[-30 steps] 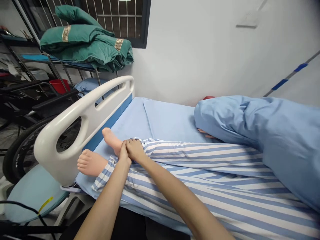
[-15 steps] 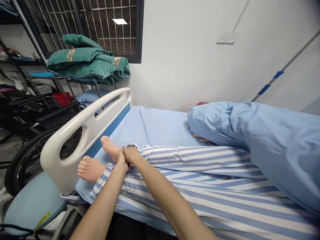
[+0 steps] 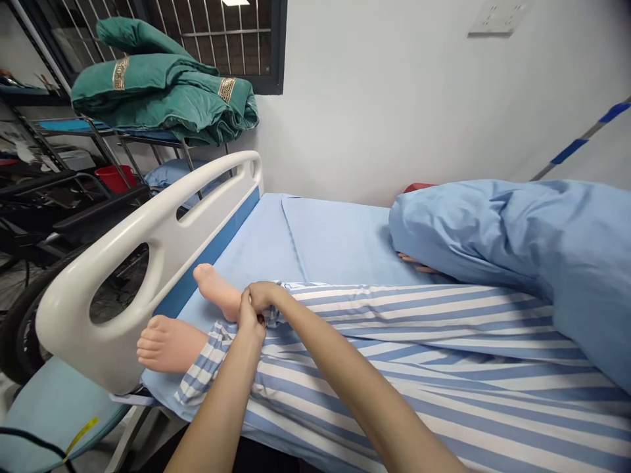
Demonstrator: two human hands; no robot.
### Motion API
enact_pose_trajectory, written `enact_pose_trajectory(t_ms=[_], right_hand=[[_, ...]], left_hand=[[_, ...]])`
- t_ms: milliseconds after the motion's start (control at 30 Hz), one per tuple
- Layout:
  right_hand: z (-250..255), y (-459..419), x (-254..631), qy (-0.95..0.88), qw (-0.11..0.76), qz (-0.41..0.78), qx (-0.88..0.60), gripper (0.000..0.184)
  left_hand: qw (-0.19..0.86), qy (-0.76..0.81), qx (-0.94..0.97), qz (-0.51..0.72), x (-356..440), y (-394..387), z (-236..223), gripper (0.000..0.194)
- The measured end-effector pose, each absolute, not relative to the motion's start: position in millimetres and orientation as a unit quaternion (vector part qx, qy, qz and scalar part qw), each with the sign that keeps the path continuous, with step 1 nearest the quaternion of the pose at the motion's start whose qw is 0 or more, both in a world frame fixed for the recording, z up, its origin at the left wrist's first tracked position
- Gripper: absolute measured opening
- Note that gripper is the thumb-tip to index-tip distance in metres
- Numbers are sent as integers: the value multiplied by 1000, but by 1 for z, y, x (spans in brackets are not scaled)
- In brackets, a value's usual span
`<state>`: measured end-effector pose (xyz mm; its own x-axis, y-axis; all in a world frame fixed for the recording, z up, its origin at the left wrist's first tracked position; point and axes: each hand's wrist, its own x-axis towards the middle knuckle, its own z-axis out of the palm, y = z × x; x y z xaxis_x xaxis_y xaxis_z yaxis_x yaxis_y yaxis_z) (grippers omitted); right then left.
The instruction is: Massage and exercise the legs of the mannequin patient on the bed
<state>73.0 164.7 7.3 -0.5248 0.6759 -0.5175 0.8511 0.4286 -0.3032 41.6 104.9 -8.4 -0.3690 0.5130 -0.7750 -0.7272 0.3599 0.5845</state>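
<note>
A mannequin's legs in blue-and-white striped trousers point(image 3: 384, 312) lie along the bed. My left hand point(image 3: 250, 314) is closed around the far leg's ankle, just above the bare far foot point(image 3: 214, 289). Against it, my right hand point(image 3: 263, 295) is closed around the same leg at the bunched trouser cuff point(image 3: 273, 316). The thumbs meet on top; the fingers' undersides are hidden. The near foot point(image 3: 170, 345) rests bare beside them, toes up, its ankle inside a loose cuff point(image 3: 206, 364).
A white footboard point(image 3: 162, 220) with hand holes stands beyond the feet. A blue quilt point(image 3: 473, 230) covers the upper body, fingers showing under its edge. Green folded bedding point(image 3: 162, 92) sits on a rack by the window. A wheelchair point(image 3: 64, 217) is at the left.
The view has tipped down and come closer. Both hands stay closed around the far leg; its cuff appears slightly farther from the toes. The near foot stays in place.
</note>
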Motion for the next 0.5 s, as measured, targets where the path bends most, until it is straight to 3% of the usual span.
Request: enact_pose_trajectory(t_ms=[200, 233, 333, 500], right_hand=[[12, 125, 85, 880, 17, -100, 465, 35], [10, 118, 85, 877, -6, -71, 475, 33], [5, 101, 83, 860, -56, -8, 508, 31], [4, 90, 80, 844, -72, -12, 531, 33]], left_hand=[[427, 608, -10, 669, -35, 54, 26, 46], [314, 646, -3, 696, -46, 48, 30, 46], [135, 691, 62, 707, -60, 38, 34, 38], [151, 597, 132, 777, -54, 37, 32, 30]])
